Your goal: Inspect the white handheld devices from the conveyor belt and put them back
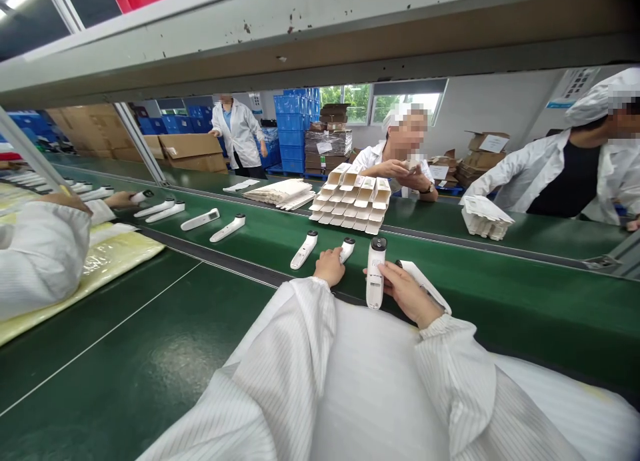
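My right hand (pixel 407 291) holds a white infrared thermometer (pixel 375 294) with a black head. Its thumb and fingers pinch the side, and the thermometer stands nearly upright in view. Just left of it, my left hand (pixel 329 267) closes around another white thermometer (pixel 347 249) at the belt; most of its body is hidden behind the fingers. Behind my right hand lies one more white thermometer (pixel 427 287), partly covered. To the left of my left hand a thermometer (pixel 304 250) rests on the green conveyor belt (pixel 260 251).
Several thermometers (pixel 227 228) lie along the belt to the left, where a co-worker's hand (pixel 123 199) holds one. Stacked open white boxes (pixel 353 197) and flattened cartons (pixel 280 193) stand beyond the belt. Co-workers sit opposite. A shelf beam (pixel 300 34) crosses overhead.
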Available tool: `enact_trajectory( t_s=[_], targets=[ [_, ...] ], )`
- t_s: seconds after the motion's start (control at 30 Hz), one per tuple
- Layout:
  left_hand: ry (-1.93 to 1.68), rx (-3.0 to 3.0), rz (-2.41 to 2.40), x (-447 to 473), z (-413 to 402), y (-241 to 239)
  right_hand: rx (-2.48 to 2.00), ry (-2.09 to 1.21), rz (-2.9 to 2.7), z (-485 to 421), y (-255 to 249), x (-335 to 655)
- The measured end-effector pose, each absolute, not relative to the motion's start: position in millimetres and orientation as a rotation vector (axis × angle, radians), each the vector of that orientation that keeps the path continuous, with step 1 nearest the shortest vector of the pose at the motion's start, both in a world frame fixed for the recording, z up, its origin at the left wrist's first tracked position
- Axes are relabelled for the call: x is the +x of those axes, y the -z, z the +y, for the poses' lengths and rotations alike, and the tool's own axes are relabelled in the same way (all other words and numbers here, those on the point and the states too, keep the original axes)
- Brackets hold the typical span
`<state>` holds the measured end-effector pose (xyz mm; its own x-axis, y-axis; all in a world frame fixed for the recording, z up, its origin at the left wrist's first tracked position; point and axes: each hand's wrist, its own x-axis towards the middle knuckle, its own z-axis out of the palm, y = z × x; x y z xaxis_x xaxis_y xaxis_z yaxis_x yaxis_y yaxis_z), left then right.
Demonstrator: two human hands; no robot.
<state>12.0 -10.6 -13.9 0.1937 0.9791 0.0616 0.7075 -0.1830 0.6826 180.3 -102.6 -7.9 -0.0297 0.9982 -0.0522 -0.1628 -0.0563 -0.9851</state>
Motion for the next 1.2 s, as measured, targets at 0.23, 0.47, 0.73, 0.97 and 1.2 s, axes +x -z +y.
enact_trajectory(
  t_s=[0.23, 0.47, 0.73, 0.97, 1.2],
  targets=[
    [-0.920, 0.760, 0.866, 23, -22, 1, -1.446, -1.119, -1.089, -87, 25, 190],
    [-0.824, 0.622, 0.793, 46, -47, -7, -1.727, -0.316, -1.490, -79, 38, 206],
    [-0.994, 0.673, 0.697, 63, -57, 5, -1.231, -0.851, -1.312, -87, 25, 186],
    [-1.044, 1.499, 1.212, 36, -35, 4, -1.074, -1.169, -1.008, -89, 21, 189],
    [-0.618, 1.971, 1.704, 7, -15, 10, -1.047, -1.270, -0.992, -95, 16, 189]
  ],
)
